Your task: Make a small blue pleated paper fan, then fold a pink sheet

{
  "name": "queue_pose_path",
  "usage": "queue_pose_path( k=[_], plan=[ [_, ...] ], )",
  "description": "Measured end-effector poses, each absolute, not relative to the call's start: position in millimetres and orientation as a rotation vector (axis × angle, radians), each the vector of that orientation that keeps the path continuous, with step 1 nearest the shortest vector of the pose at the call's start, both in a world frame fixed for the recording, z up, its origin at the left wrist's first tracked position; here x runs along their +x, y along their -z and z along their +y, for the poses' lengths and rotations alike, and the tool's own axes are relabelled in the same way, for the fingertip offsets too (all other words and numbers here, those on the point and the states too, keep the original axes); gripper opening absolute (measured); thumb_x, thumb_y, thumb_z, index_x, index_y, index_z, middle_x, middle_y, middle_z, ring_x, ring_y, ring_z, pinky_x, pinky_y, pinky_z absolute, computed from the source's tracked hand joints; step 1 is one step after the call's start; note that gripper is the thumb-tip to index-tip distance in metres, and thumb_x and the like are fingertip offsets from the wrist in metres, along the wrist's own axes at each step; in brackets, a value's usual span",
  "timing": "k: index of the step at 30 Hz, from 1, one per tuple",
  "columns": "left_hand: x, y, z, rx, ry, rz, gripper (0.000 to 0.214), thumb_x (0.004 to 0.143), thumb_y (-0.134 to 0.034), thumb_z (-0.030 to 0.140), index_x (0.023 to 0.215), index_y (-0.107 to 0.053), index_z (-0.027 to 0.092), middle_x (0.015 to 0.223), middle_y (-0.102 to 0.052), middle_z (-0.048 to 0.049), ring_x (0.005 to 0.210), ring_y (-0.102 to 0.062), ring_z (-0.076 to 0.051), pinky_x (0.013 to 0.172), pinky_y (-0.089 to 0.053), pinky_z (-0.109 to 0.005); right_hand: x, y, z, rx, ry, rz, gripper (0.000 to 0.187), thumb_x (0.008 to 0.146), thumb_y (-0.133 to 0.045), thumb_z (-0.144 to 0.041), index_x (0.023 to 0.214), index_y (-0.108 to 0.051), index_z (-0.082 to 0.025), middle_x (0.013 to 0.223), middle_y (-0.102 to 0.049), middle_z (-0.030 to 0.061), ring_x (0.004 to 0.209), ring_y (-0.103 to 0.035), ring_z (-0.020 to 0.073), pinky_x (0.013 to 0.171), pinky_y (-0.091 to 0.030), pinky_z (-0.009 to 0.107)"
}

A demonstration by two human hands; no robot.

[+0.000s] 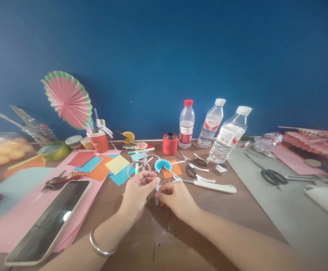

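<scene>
Left hand (135, 194) and right hand (178, 200) both pinch the strip (157, 189); it's between the fingers, lower end below them. Blue fan (163, 165) just beyond.

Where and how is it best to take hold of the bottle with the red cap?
Probably around its middle, at the label, coming from the front: the bottle stands upright, its round body should suit a wraparound grip, and the red roll sits close on its left.

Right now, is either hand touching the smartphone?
No, the smartphone lies off to the left, apart from both the left hand and the right hand.
</scene>
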State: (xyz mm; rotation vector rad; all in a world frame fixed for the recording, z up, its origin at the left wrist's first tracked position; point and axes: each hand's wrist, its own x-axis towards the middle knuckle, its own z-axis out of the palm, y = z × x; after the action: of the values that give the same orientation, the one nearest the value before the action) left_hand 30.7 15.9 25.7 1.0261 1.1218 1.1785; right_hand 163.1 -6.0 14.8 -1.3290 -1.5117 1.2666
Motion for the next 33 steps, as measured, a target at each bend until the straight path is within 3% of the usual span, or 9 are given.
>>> queue_pose_path(
  k=[5, 10, 17, 25, 28, 33],
  plan=[
    [30.8, -28.9, 16.7, 1.014, -1.115, 0.999, 0.025, 0.071, -0.063, 0.033, 0.090, -0.061, 0.016, 0.077, -0.065, -0.0033, 0.064, -0.058, -0.012, 0.057, -0.047, -0.022, 162.9, -10.1, -3.0, -1.293, -1.285, -1.409, 0.017, 0.071, -0.056, -0.029, 0.062, -0.063, -0.016, 0.051, -0.057, -0.0016, 0.048, -0.050, 0.0092, 0.048, -0.036, 0.019],
    [28.2, -23.9, 19.3, 1.068, -1.030, 1.045, 0.027, 0.063, -0.071, 0.025, 0.086, -0.061, 0.014, 0.075, -0.068, -0.0046, 0.071, -0.061, -0.015, 0.066, -0.046, -0.023, 163.7, -4.3, -1.5, -1.291, -1.279, -1.354, 0.020, 0.071, -0.058, -0.034, 0.064, -0.063, -0.016, 0.050, -0.057, -0.0011, 0.046, -0.051, 0.0096, 0.045, -0.035, 0.019],
    [28.9, -24.7, 17.8, 1.027, -1.060, 1.020, 0.023, 0.060, -0.073, 0.019, 0.076, -0.056, 0.015, 0.058, -0.063, 0.0022, 0.057, -0.057, -0.009, 0.057, -0.043, -0.018, 163.4, -8.3, -3.4, -1.286, -1.270, -1.381, 0.021, 0.070, -0.059, -0.035, 0.063, -0.065, -0.015, 0.050, -0.057, -0.0011, 0.046, -0.050, 0.0092, 0.046, -0.035, 0.019],
    [28.9, -23.9, 16.3, 1.022, -1.053, 0.988, 0.021, 0.062, -0.072, 0.017, 0.074, -0.054, 0.016, 0.053, -0.059, 0.0047, 0.051, -0.054, -0.008, 0.052, -0.041, -0.017, 162.3, -12.9, -5.8, -1.296, -1.267, -1.395, 0.021, 0.068, -0.061, -0.034, 0.059, -0.063, -0.015, 0.049, -0.057, -0.0013, 0.046, -0.049, 0.0092, 0.047, -0.035, 0.020],
    [29.0, -22.8, 16.8, 1.017, -1.054, 0.986, 0.021, 0.064, -0.071, 0.024, 0.079, -0.058, 0.016, 0.063, -0.063, 0.0011, 0.060, -0.058, -0.011, 0.056, -0.044, -0.021, 162.3, -10.7, -3.9, -1.287, -1.284, -1.333, 0.019, 0.068, -0.061, -0.033, 0.063, -0.064, -0.015, 0.050, -0.057, -0.0012, 0.047, -0.050, 0.0098, 0.048, -0.036, 0.020],
    [30.1, -25.0, 17.3, 0.994, -1.053, 0.919, 0.034, 0.078, -0.053, 0.042, 0.095, -0.064, 0.014, 0.088, -0.066, -0.0082, 0.076, -0.059, -0.016, 0.070, -0.046, -0.027, 161.9, -6.3, -2.2, -1.287, -1.316, -1.217, 0.016, 0.068, -0.061, -0.032, 0.065, -0.062, -0.016, 0.051, -0.056, -0.0020, 0.047, -0.050, 0.0100, 0.048, -0.038, 0.020]
  ],
)
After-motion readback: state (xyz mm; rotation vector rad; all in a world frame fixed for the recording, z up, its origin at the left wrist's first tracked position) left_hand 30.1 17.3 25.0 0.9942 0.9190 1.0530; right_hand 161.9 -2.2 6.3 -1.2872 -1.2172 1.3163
